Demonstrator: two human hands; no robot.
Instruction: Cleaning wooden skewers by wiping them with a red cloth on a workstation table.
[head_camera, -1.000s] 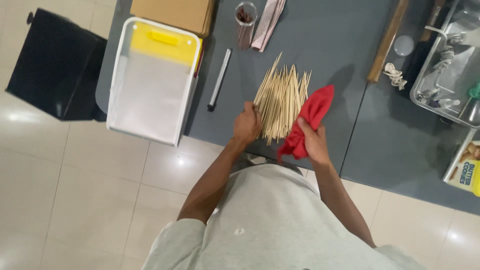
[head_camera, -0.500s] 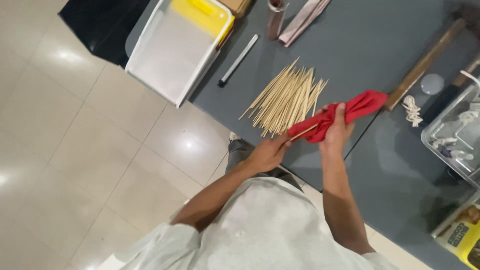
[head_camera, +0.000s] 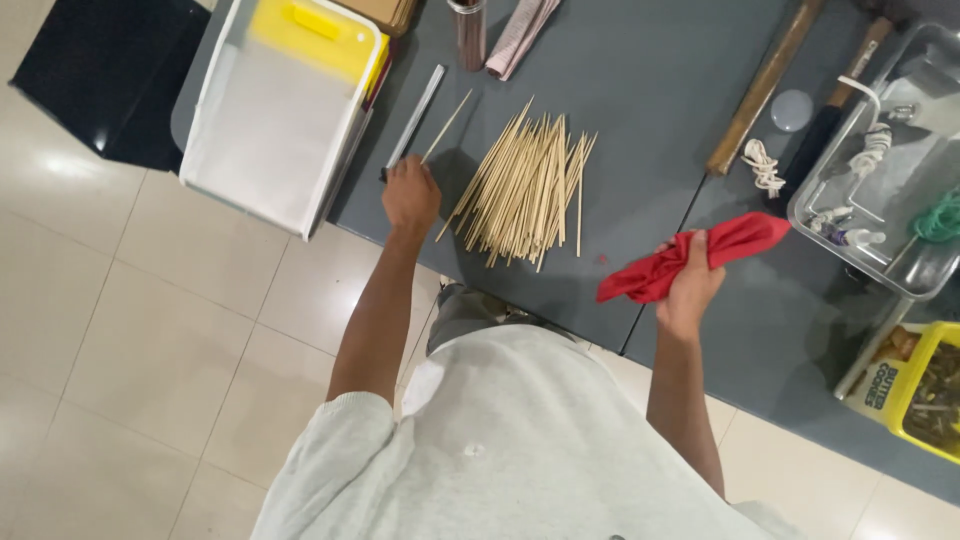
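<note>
the left hand (head_camera: 410, 195) pinches a single wooden stick (head_camera: 446, 127) near the tabletop's near edge, left of the stick pile (head_camera: 525, 185), while the right hand (head_camera: 690, 280) grips a red cloth (head_camera: 700, 255), so wiping looks underway.

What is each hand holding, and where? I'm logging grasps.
Left hand pinches one wooden stick at its near end; right hand bunches the red cloth mid-length.

Metal tray (head_camera: 905, 262) cut off right; left hand (head_camera: 410, 197) fingertips hidden.
</note>
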